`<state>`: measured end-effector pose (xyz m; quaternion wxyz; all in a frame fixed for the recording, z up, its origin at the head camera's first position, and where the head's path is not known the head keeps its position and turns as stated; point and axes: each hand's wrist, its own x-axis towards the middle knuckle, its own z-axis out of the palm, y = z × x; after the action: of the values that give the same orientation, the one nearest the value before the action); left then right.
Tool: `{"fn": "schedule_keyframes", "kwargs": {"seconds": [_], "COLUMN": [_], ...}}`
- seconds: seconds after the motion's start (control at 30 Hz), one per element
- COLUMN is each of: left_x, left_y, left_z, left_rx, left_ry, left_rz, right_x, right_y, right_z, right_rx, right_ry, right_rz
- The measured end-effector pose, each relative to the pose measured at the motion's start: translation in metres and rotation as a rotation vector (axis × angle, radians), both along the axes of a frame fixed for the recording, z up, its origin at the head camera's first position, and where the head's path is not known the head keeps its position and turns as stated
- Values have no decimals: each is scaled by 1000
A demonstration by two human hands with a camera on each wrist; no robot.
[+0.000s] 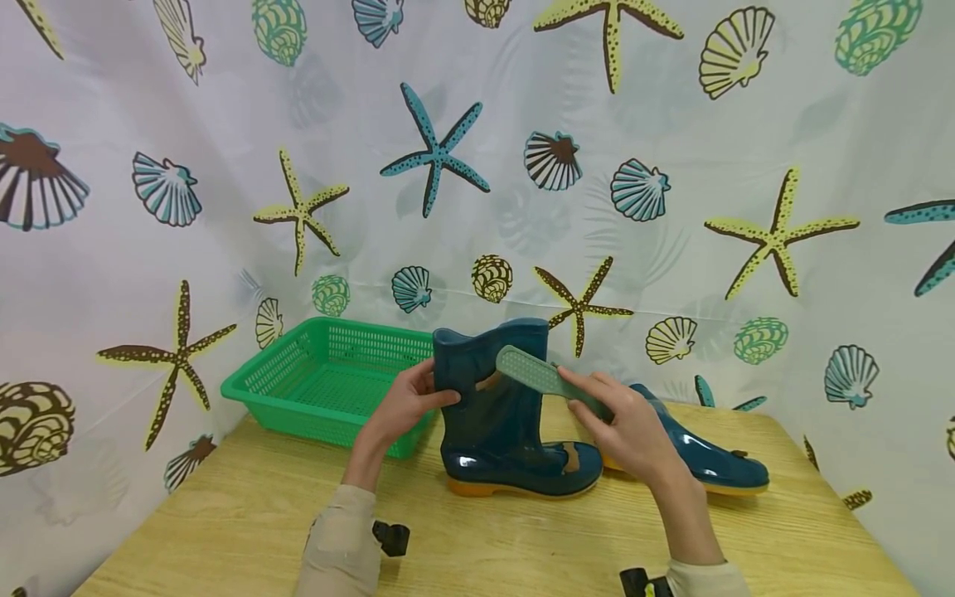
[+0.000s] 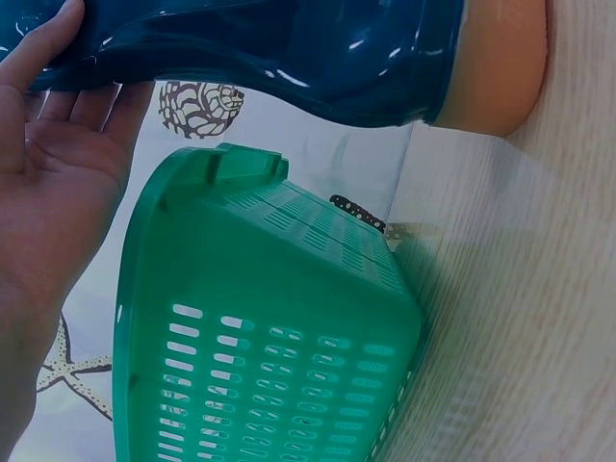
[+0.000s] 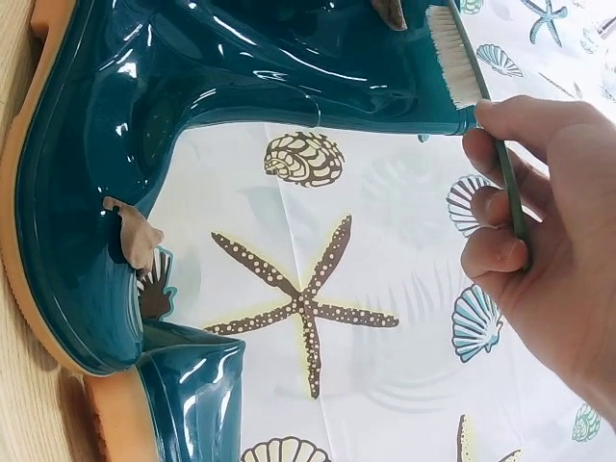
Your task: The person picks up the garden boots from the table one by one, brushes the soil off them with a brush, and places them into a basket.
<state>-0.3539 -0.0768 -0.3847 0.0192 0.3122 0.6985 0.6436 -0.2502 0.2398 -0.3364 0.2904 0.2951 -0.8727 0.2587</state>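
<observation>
A dark teal rubber boot (image 1: pixel 498 414) with a tan sole stands upright on the wooden table (image 1: pixel 224 531). My left hand (image 1: pixel 406 402) grips the back of its shaft near the top. My right hand (image 1: pixel 627 419) holds a pale green brush (image 1: pixel 537 377) by the handle, its head lying against the boot's upper shaft. In the right wrist view the brush's white bristles (image 3: pixel 452 58) touch the boot (image 3: pixel 144 144), which carries brown mud spots (image 3: pixel 135 236). A second teal boot (image 1: pixel 709 460) lies on its side behind my right hand.
A green perforated plastic basket (image 1: pixel 321 381) sits at the table's back left, just behind my left hand; it fills the left wrist view (image 2: pixel 269 337). A curtain printed with shells and starfish (image 1: pixel 433 157) closes off the back and sides.
</observation>
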Motion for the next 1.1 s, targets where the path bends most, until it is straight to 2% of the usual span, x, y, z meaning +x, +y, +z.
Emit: {"fn": "schedule_keyframes", "kwargs": {"seconds": [0.13, 0.37, 0.6, 0.77, 1.1], "left_x": [2, 0, -1, -1, -3], "left_y": [0, 0, 0, -1, 0], "left_z": [2, 1, 0, 0, -1], "left_rx": [3, -2, -20, -19, -20], "left_ry": [6, 13, 10, 10, 9], "left_rz": [-5, -11, 22, 30, 28], "right_x": [-1, 0, 1, 2, 4], "right_y": [-3, -2, 3, 5, 8], "right_z": [-2, -2, -2, -1, 1], "right_rx": [34, 72, 137, 134, 109], "right_ry": [-2, -89, -118, -152, -164], "right_rz": [-19, -28, -48, -43, -103]}}
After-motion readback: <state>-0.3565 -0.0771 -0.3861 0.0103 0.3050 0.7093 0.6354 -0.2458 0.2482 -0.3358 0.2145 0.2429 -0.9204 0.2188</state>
